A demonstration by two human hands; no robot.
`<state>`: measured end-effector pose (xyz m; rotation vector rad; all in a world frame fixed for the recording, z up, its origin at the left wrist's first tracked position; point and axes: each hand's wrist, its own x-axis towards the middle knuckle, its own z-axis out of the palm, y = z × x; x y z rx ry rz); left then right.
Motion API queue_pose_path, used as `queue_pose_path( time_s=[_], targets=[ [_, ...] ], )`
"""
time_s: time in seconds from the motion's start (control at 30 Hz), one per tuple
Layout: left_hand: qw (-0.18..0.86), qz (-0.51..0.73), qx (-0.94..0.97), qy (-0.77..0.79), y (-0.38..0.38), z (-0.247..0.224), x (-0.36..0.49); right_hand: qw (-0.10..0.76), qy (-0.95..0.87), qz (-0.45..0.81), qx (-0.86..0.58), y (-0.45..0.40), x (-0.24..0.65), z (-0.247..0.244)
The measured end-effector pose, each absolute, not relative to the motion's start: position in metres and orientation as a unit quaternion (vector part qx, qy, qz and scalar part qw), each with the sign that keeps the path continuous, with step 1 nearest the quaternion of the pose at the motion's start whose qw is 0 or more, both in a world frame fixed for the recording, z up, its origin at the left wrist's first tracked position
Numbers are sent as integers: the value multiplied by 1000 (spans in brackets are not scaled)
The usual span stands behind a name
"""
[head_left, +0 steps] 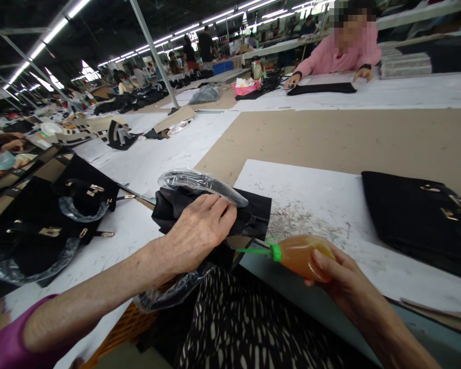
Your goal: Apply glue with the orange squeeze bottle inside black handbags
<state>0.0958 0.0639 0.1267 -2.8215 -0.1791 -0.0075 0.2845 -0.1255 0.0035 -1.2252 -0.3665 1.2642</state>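
Note:
My left hand (202,228) is closed on a black handbag (172,207) at the table's front edge. Clear plastic film wraps the bag's handle (200,182), which arches above my knuckles. In my right hand (332,269) is a squeeze bottle (299,253) of amber liquid with a green cap and a thin green nozzle. The bottle lies on its side, its nozzle pointing left at the bag's lower edge, just below my left fingers. Whether the tip touches the bag I cannot tell. My left fingertips are partly hidden behind the bag.
More black handbags (42,225) with metal fittings lie at left, and another black bag (399,220) at right. Dark smudges mark the white table paper (292,179). Across the table a person in pink (340,56) handles a black piece (322,88) near a pink basket (246,89).

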Motion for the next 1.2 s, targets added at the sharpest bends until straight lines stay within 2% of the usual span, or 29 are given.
queue_pose_path(
  time_s=[0.53,0.83,1.2],
  targets=[
    [155,-8,-986,-69,64,127,99,602,-208,532,-558,-134,274,13],
    [149,-44,-985,-78,71,130,102,595,-216,404,-660,-132,274,40],
    [124,-34,-986,-104,82,135,107,542,-291,337,-713,-134,307,17]
  ],
)
